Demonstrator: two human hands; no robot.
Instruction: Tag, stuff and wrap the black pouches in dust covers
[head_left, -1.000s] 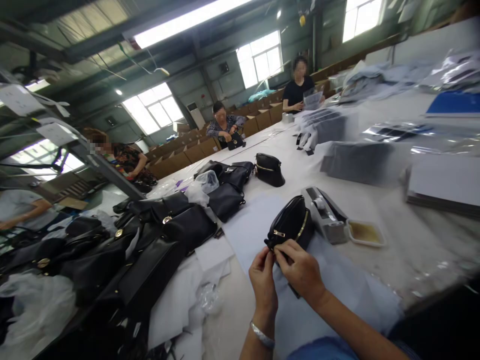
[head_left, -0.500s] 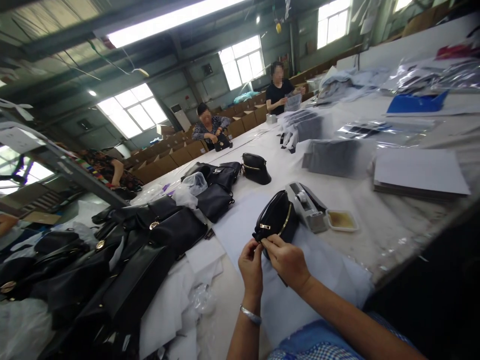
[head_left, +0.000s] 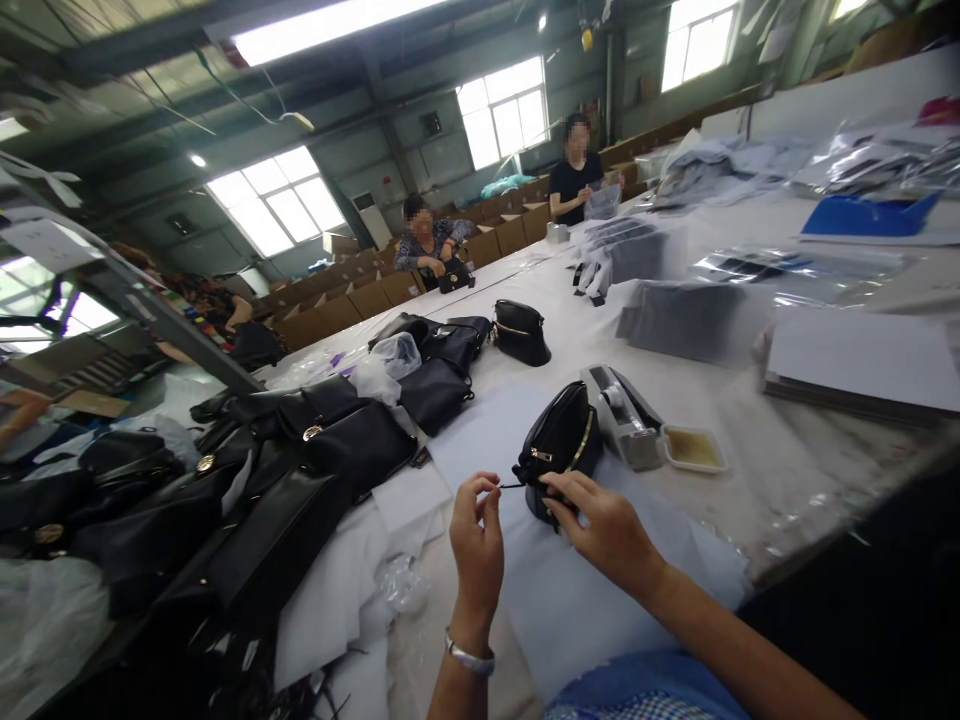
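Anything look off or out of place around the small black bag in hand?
A thin dark thread sticks out from the small black zip bag, pinched by the left hand; the right hand grips the bag. Nothing spilled.

Both forearms are bare. The left hand (head_left: 478, 540) has a silver bracelet (head_left: 469, 657) at the wrist; the right hand (head_left: 609, 530) wears nothing. A blue garment (head_left: 637, 690) with a checked patch shows below.
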